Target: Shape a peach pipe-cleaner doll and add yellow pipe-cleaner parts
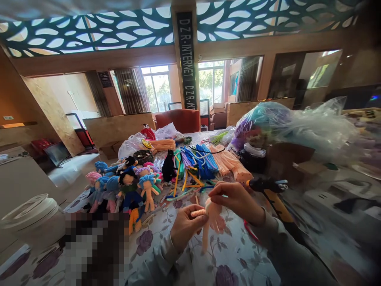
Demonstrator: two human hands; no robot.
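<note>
Over the table's near middle, my left hand [187, 226] pinches a coiled, peach-coloured fuzzy limb of a half-shaped pipe-cleaner doll [214, 210]. From the doll hang loose strands, one long one dangling straight down beside the left thumb. My right hand [235, 200] is bent over the doll's upper part, thumb and fingertips closed together on it; the exact strand between them is hard to make out. Beyond the hands lies a heap of pipe cleaners [202, 163] in blue, purple, yellow and green, with peach bundles [229, 163] at its right.
Several finished pipe-cleaner dolls [127, 182] are piled at the left. A yellow-and-black tool [275, 198], perhaps a glue gun, lies right of my right hand. Plastic bags [312, 127] and a cardboard box [288, 163] stand far right; a white lidded bin [32, 218] stands left.
</note>
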